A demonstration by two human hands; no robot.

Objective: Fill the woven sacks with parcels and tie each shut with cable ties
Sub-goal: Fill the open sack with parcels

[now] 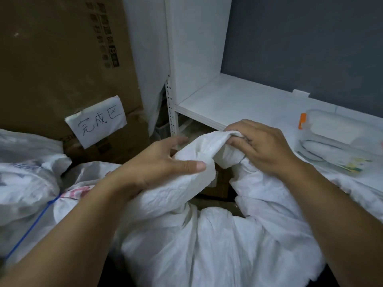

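While both hands pull at the top of the white sack (pixel 207 245), its mouth has a gap, and something brown, likely a cardboard parcel (pixel 219 183), shows inside between the hands. The left hand (pixel 165 168) has its thumb and fingers pinched on a fold of the sack's edge. The right hand (pixel 263 148) has its fingers curled into the cloth on the far side of the mouth. I think the two hands hold the edges like this so they can bunch the top together into a neck. A tie needs a tight neck to go round.

No cable tie is in either hand, so the sack is not tied yet.

To the left of the left hand lies another sack (pixel 27 179) with a blue tie (pixel 31 226) round it. That one looks done. Behind the left hand a paper sign (pixel 97 121) is stuck on a big brown box (pixel 62 59). The tied sack lies just below the sign.

To the right of the right hand, a clear plastic box (pixel 339 139) sits on a white shelf (pixel 238 100). I cannot tell what is in it.
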